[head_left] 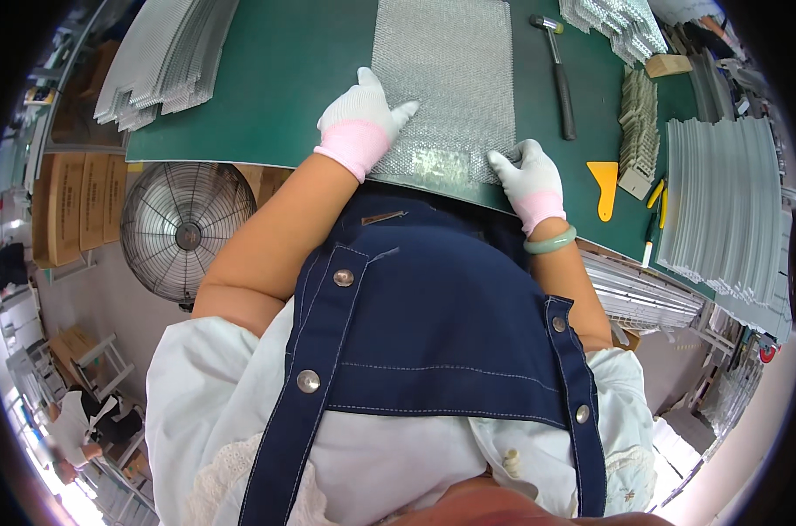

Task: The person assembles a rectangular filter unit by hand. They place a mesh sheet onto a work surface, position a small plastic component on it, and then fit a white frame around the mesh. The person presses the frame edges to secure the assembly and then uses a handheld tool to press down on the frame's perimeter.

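A silvery mesh sheet (446, 79) lies flat on the green worktable in front of me, its near end by the table edge. My left hand (358, 123), in a white glove with a pink cuff, rests at the sheet's left edge, thumb and forefinger stretched apart. The thumb lies on the mesh; the other fingers are partly hidden. At the near right corner, my gloved right hand (532, 182) grips the sheet's edge, thumb on top. A glossy patch (440, 165) shows at the sheet's near end, between my hands.
A black-handled mallet (562, 88), yellow scraper (603, 188) and yellow-handled pliers (659, 202) lie to the right. Stacked metal strips (718, 206) stand beyond them. More mesh (166, 61) is piled at left. Below the table's left side stand a fan (187, 232) and cardboard boxes (78, 210).
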Available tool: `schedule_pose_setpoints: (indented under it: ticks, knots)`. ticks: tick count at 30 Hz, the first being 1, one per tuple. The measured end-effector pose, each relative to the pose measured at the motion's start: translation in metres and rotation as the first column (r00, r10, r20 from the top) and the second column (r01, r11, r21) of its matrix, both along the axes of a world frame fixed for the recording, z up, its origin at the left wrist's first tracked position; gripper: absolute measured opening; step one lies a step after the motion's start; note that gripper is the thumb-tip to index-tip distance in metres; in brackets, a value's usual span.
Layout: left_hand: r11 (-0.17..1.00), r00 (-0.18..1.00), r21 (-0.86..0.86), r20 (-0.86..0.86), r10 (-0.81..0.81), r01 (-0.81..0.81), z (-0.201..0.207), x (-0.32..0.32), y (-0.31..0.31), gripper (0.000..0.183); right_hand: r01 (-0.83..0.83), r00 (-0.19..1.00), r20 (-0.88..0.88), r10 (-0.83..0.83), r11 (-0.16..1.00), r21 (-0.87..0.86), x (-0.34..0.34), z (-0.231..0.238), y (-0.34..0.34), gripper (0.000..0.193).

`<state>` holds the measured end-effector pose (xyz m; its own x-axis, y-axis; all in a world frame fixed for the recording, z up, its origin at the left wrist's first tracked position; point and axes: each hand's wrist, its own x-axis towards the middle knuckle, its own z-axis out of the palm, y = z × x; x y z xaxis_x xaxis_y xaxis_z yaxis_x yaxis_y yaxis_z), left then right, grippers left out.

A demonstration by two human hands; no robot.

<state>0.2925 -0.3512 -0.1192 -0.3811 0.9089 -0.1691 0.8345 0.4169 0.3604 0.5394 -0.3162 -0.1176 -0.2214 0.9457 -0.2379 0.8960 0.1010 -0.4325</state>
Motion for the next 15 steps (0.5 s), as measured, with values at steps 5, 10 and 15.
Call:
schedule_pose_setpoints:
  ticks: [5, 10, 15]
  knots:
    - [0.998, 1.0, 0.067, -0.006, 0.006, -0.006, -0.003, 0.003, -0.007, 0.074, -0.001, 1.0, -0.027, 0.0, 1.0, -0.028, -0.001, 0.004, 0.005, 0.053]
    - [0.996, 0.999, 0.083, 0.03, -0.016, 0.014, -0.004, -0.003, -0.008, 0.072, -0.014, 0.997, -0.073, 0.008, 0.998, -0.069, 0.007, -0.007, 0.012, 0.054]
    - [0.999, 1.0, 0.034, 0.009, -0.016, 0.016, -0.001, 0.0, -0.005, 0.072, -0.01, 0.997, -0.078, 0.003, 0.996, -0.09, 0.011, -0.015, 0.017, 0.055]
